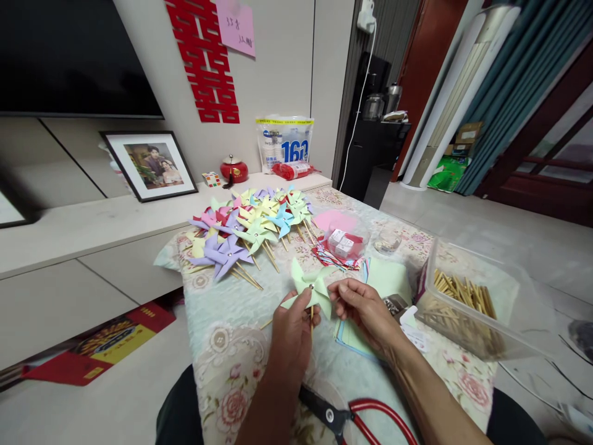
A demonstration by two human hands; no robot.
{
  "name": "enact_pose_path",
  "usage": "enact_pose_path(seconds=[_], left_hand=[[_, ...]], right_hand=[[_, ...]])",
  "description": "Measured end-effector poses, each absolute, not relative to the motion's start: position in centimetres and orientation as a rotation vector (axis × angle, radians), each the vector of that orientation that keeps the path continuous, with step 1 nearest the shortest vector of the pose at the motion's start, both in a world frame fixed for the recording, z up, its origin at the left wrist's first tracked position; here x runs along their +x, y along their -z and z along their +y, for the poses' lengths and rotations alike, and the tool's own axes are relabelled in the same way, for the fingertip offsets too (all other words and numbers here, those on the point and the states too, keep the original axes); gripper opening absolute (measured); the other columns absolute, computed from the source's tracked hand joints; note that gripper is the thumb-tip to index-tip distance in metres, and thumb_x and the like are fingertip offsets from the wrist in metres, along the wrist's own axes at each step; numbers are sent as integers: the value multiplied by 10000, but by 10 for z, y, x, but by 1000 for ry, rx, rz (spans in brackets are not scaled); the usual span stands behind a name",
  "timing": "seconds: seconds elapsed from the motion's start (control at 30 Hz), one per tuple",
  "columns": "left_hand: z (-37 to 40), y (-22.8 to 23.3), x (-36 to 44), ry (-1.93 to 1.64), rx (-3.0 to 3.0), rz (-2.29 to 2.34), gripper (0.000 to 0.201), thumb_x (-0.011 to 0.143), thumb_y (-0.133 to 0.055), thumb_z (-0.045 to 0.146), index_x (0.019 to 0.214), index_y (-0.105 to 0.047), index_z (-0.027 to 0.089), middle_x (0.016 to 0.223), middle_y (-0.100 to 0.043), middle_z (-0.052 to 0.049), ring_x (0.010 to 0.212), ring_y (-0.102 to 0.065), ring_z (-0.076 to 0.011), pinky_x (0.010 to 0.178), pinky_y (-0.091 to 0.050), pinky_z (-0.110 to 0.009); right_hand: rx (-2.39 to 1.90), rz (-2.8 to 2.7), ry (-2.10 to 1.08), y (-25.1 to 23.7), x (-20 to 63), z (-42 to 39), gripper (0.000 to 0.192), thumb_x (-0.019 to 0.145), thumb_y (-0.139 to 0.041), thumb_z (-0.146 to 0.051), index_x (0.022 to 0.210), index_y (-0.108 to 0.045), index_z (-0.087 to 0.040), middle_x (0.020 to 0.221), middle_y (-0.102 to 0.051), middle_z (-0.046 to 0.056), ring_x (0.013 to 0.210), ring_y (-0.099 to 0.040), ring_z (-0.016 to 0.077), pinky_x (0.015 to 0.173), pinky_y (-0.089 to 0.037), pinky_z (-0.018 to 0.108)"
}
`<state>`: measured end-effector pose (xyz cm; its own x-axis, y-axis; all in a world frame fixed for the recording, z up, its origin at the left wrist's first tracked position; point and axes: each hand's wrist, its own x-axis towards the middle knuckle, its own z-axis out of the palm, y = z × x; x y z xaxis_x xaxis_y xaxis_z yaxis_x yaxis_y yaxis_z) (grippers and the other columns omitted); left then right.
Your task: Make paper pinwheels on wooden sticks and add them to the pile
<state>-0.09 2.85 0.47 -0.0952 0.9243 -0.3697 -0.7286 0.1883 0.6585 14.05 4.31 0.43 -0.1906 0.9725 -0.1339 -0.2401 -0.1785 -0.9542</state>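
**A:** so what's in the hands here?

**B:** a pale green paper pinwheel (311,285), held just above the tabletop (231,346) near its front middle. The left hand (291,334) has its grip closed on the thin wooden stick under the pinwheel. The right hand (364,306) has its fingertips pinched together right at the pinwheel's right blade, touching it. Can't tell if there's something tiny between those fingers.

**A:** and around it?

**B:** big pile of finished pinwheels (252,228) further back on the left, purple, green, blue and pink, sticks pointing toward the person. Stack of coloured paper sheets (386,278) just under and behind the right hand. Clear plastic box of wooden sticks (463,303) off to the right. Red-handled scissors (356,417) lie at the near edge, between the forearms. The cloth is floral.
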Motion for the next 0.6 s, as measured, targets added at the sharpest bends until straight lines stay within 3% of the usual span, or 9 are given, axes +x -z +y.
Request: enact_pose_path(seconds=[0.23, 0.47, 0.6], left_hand=[[31, -11, -6, -1535, 141, 828, 362, 580, -822, 163, 819, -550, 175, 682, -578, 65, 552, -575, -84, 512, -451, -200], [29, -5, -4, -1427, 285, 759, 284, 660, -809, 259, 802, -580, 170, 582, -584, 44, 499, -536, -94, 486, -429, -197], [29, -4, -3, -1468, 281, 781, 317, 652, -825, 250, 855, -601, 154, 624, -616, 36, 511, -553, -87, 508, -445, -189]], right_hand=[[-1166, -1484, -1841, 6, 133, 35, 373, 684, -815, -453, 819, -657, -142, 569, -608, -42, 466, -555, 85, 469, -415, 195], [-1045, -1485, -1861, 14, 125, 32, 352, 734, -775, -464, 745, -628, -145, 648, -646, -20, 444, -547, 66, 433, -419, 179], [-1065, -1477, -1872, 13, 123, 32, 350, 710, -797, -451, 765, -619, -155, 558, -604, -49, 451, -559, 83, 454, -440, 186]])
